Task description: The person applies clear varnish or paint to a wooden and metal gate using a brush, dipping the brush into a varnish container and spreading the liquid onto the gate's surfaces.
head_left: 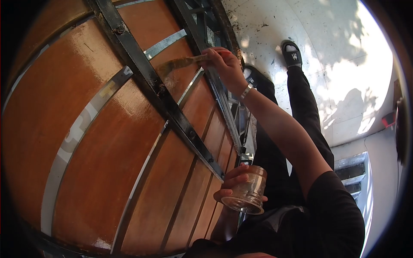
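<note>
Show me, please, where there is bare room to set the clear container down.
Pale floor looks free between the upper sandal and the white wall. It is crowded around the black bars, where the right hand holds the brush, and around the left hand with the container, close to the trouser legs.

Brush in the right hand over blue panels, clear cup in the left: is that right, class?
The head view shows reddish-brown panels, not blue. The brush over them is in the right hand, the clear cup in the left hand.
</note>
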{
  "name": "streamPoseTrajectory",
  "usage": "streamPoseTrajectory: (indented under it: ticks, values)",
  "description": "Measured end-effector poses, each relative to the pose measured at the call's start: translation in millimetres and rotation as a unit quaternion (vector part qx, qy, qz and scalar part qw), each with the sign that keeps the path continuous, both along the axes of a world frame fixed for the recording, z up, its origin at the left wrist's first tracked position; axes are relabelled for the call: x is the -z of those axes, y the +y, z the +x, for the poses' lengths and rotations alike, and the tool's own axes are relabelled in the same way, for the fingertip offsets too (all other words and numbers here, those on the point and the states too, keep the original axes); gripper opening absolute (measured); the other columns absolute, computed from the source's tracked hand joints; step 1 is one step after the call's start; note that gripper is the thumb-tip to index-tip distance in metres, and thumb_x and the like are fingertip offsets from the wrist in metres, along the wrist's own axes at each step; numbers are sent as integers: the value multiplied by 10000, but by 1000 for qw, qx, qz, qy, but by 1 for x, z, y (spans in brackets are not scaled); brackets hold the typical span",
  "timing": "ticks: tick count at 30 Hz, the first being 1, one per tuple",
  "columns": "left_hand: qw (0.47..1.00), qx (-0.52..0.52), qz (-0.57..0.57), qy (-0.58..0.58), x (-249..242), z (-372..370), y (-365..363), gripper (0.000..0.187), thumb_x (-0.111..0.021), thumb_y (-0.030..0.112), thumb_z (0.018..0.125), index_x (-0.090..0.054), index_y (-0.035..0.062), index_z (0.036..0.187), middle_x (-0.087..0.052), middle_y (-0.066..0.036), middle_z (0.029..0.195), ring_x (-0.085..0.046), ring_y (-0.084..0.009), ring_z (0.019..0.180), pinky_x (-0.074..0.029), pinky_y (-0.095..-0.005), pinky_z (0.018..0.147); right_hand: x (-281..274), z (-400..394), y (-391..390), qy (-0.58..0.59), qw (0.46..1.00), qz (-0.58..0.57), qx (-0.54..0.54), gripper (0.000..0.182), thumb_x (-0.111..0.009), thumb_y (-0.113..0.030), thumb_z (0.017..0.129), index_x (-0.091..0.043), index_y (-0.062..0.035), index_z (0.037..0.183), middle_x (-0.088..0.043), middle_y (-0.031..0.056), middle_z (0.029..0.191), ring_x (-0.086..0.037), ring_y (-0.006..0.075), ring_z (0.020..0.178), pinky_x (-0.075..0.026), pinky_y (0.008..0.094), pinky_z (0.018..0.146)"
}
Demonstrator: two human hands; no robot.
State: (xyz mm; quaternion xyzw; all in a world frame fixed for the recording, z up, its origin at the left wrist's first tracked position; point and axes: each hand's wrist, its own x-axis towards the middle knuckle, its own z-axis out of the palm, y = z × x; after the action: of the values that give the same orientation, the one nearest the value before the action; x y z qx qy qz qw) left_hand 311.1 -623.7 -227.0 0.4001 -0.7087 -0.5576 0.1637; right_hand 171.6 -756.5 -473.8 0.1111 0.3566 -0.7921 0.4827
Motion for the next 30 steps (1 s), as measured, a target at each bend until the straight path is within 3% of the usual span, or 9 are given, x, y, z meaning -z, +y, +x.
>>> streamPoseTrajectory:
  ticks: [4, 7, 10, 14, 16, 18, 22, 28, 30]
  values:
    - [999, -27, 0, 30, 1, 8, 12, 922, -929, 240, 620, -246, 220, 1238, -560, -82, 1204, -594, -282, 1150, -545, -389, 996, 41, -10, -25, 106, 978, 174, 32, 272, -604, -232, 974, -628, 27, 1054, -709, 79, 915, -676, 126, 838, -542, 265, 785]
    - [999, -30, 8, 25, -2, 8, 15, 926, -932, 239, 614, -248, 217, 1238, -563, -90, 1207, -592, -283, 1155, -553, -371, 982, 42, -29, -21, 145, 963, 224, 27, 278, -630, -245, 958, -639, 23, 1029, -710, 70, 868, -673, 117, 818, -541, 256, 768]
    - [998, -13, -29, 50, -2, -3, 7, 928, -933, 229, 612, -247, 209, 1237, -561, -95, 1219, -585, -274, 1167, -551, -356, 983, 21, -43, -17, 131, 971, 170, 109, 255, -627, -231, 960, -647, 17, 1015, -707, 66, 858, -663, 106, 813, -535, 248, 764]
    - [999, -21, -18, 43, -5, 3, 16, 939, -935, 209, 609, -242, 193, 1242, -558, -99, 1227, -582, -261, 1174, -546, -345, 992, 1, -21, -23, 117, 984, 119, 57, 268, -607, -245, 971, -646, 14, 1027, -699, 69, 882, -655, 98, 813, -526, 243, 768]
    - [998, -28, -13, 58, -7, 4, 21, 950, -939, 189, 598, -246, 190, 1249, -555, -107, 1238, -576, -255, 1189, -545, -337, 991, 14, -5, -26, 123, 980, 149, 45, 223, -625, -216, 954, -656, -12, 1039, -703, 93, 923, -674, 148, 819, -529, 276, 766]
    - [997, -35, -3, 64, -12, 3, 25, 954, -941, 181, 593, -251, 194, 1252, -552, -112, 1249, -572, -260, 1198, -546, -335, 988, 21, -1, -22, 308, 902, 301, 18, 176, -653, -165, 919, -666, -48, 1051, -701, 123, 956, -689, 241, 844, -532, 333, 770]
    - [994, -33, 2, 101, -15, 1, 29, 949, -941, 162, 588, -270, 214, 1258, -545, -124, 1277, -550, -280, 1231, -541, -365, 991, 25, -6, -25, 438, 862, 254, 30, 162, -658, -129, 892, -673, -75, 1044, -688, 145, 965, -669, 325, 885, -527, 380, 782]
    - [992, -76, 38, 90, -24, 1, 53, 948, -936, 167, 598, -285, 249, 1282, -549, -118, 1285, -529, -340, 1243, -510, -451, 1022, 18, 24, 7, 487, 838, 231, -87, 154, -653, -127, 888, -670, -48, 1020, -674, 151, 962, -649, 333, 902, -523, 389, 792]
    - [992, -76, 24, 95, -27, -4, 61, 953, -938, 173, 594, -291, 255, 1289, -549, -118, 1288, -529, -350, 1241, -497, -467, 1032, 14, 38, 41, 475, 836, 180, -210, 167, -652, -128, 892, -668, -36, 1031, -678, 148, 962, -658, 324, 897, -528, 387, 787]
